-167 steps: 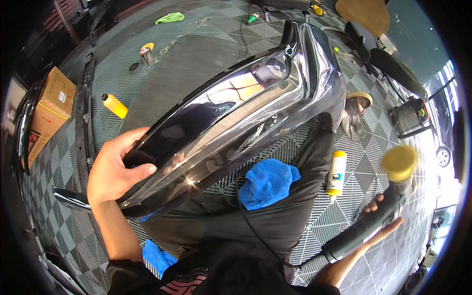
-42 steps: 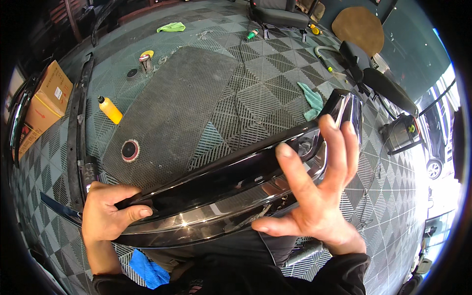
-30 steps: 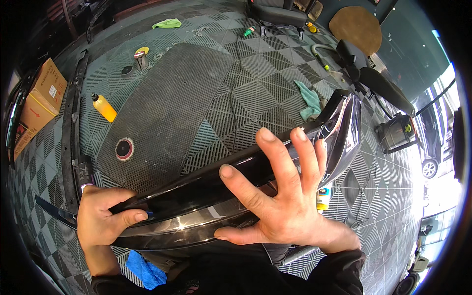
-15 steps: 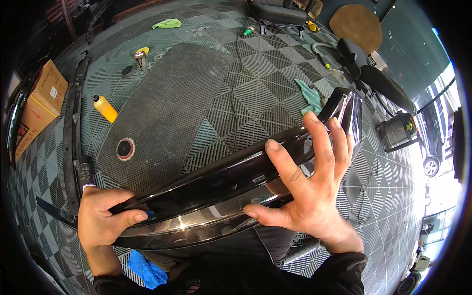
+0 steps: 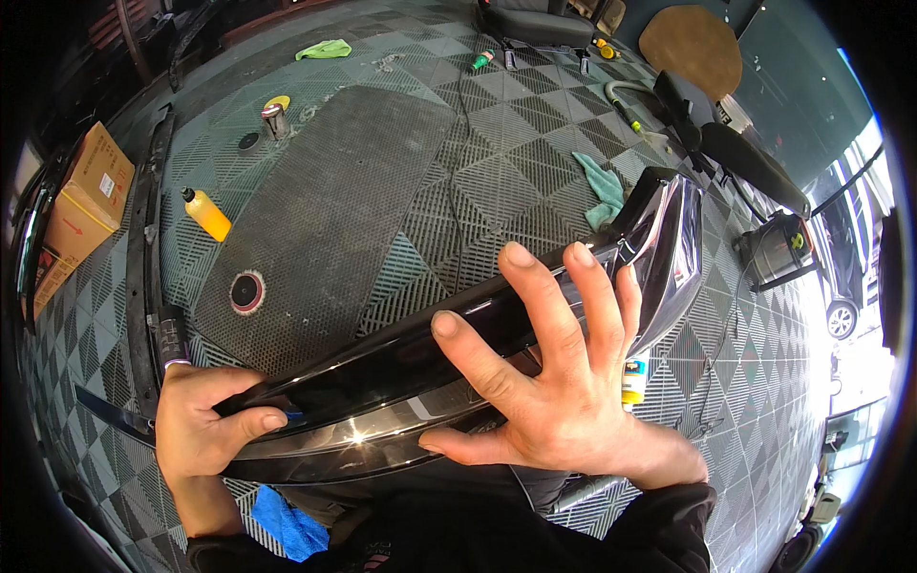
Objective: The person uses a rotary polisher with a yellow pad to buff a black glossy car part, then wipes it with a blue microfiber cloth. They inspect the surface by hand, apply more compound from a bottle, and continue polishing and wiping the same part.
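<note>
A long, curved, glossy black car trim piece [image 5: 382, 382] with a smoky, shiny strip lies across my lap, rising toward the right. My left hand [image 5: 205, 420] grips its left end, thumb on the near face and fingers curled over the edge. Spread wide over the middle of the piece is my right hand [image 5: 554, 382], fingers apart and holding nothing. Whether its palm presses on the surface cannot be made out. Past the right wrist, a small bottle with a yellow lower part [image 5: 634, 379] shows below the trim. A blue cloth [image 5: 288, 523] lies beside my lap.
On the tiled floor are a dark mat [image 5: 325, 191], a round pad [image 5: 246, 291], a yellow bottle [image 5: 206, 215], a teal cloth [image 5: 602, 191] and a green cloth [image 5: 324, 49]. Cardboard boxes [image 5: 91, 196] stand left; a vacuum-like canister [image 5: 776, 250] stands right. A cable [image 5: 457, 181] crosses the floor.
My right hand has slid left along the trim piece, fingers still spread, uncovering part of its right end and the small bottle beyond. My left hand keeps its grip.
</note>
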A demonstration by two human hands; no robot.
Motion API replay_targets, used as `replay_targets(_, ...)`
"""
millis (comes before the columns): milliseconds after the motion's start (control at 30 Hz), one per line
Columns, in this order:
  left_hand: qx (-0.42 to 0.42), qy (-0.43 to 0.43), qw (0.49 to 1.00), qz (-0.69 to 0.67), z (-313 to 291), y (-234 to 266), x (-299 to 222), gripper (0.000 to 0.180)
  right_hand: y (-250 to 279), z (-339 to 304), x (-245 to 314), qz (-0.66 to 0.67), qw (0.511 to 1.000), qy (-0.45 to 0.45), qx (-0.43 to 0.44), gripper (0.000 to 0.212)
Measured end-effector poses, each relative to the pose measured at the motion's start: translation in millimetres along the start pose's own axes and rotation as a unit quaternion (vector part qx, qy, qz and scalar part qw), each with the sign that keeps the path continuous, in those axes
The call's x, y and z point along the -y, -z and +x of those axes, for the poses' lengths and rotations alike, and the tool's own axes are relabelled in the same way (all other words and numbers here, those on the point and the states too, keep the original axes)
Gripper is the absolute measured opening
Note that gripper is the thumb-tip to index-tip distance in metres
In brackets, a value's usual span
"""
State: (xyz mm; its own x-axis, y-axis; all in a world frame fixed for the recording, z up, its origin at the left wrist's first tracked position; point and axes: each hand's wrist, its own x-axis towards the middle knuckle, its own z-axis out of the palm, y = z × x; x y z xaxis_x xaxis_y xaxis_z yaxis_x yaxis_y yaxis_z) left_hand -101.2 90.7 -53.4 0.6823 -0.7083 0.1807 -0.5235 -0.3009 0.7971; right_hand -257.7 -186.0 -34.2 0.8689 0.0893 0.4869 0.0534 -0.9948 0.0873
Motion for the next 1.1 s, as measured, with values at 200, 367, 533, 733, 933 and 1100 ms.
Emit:
replay_targets(200,0.002,0.004,1.0,-0.006,-0.7,-0.9,-2.2,0.039,5.6,-1.0,-9.2,-0.007,1.0,-0.022,-0.001,0.071)
replay_targets(367,0.008,0.003,1.0,0.003,-0.5,1.0,-2.6,0.038,7.9,-6.2,-21.3,-0.046,0.998,-0.033,-0.013,0.078)
replay_targets(533,0.001,0.001,1.0,0.003,-2.2,0.0,-2.3,0.035,7.1,-6.4,-21.4,-0.04,0.999,-0.034,-0.011,0.081)
replay_targets(733,0.015,0.007,1.0,-0.002,-0.6,1.1,-4.2,0.034,6.8,-3.7,-12.8,-0.025,0.999,-0.024,-0.003,0.079)
replay_targets(933,0.009,0.002,1.0,0.001,-2.6,-0.2,-2.8,0.035,0.1,-3.5,-1.6,0.002,1.0,-0.007,-0.006,0.072)
replay_targets(1100,0.004,0.006,1.0,-0.006,-2.7,-0.8,-3.1,0.036,-0.8,-4.7,-0.5,0.006,1.0,0.006,-0.007,0.069)
